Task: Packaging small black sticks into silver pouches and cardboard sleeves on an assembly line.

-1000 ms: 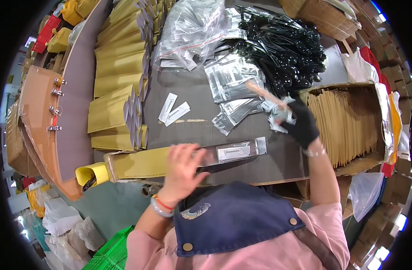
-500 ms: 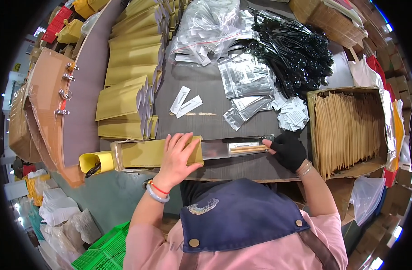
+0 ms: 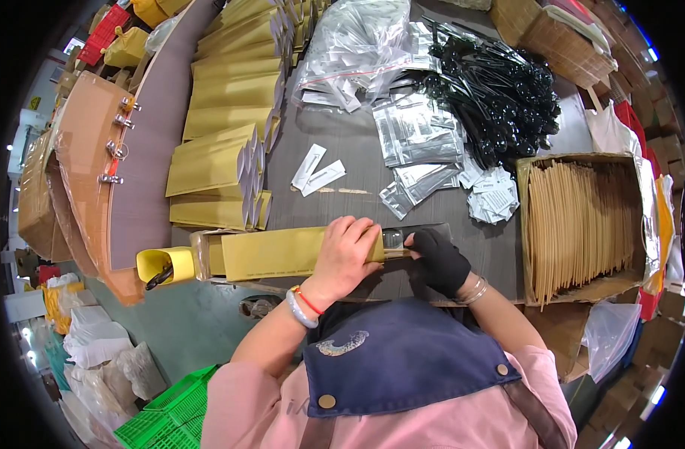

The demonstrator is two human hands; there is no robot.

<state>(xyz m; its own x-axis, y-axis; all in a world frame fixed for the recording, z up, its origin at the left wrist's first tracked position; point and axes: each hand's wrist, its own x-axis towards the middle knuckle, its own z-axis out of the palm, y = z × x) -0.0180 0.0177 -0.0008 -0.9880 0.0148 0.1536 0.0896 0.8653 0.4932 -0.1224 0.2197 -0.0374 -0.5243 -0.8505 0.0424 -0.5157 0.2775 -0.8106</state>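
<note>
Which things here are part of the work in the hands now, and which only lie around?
In use:
left hand
right hand
yellow padded envelope
clear packet

Lying about:
black cable pile
box of brown envelopes
silver pouches

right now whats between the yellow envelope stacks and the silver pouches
Two white paper strips on bare grey table, between the envelope stacks and silver pouches, in the head view.

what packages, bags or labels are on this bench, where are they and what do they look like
Yellow padded envelope: long, flat, under the left hand at the near edge.
Yellow envelope stacks: rows, left side.
Silver foil pouches: flat, shiny, centre.
Clear plastic bags: crinkled heap, far centre.
White slips: two narrow strips, mid-bench.
Cardboard box: right, packed with upright tan envelopes.
Right hand: black glove, at the envelope's mouth.
</note>
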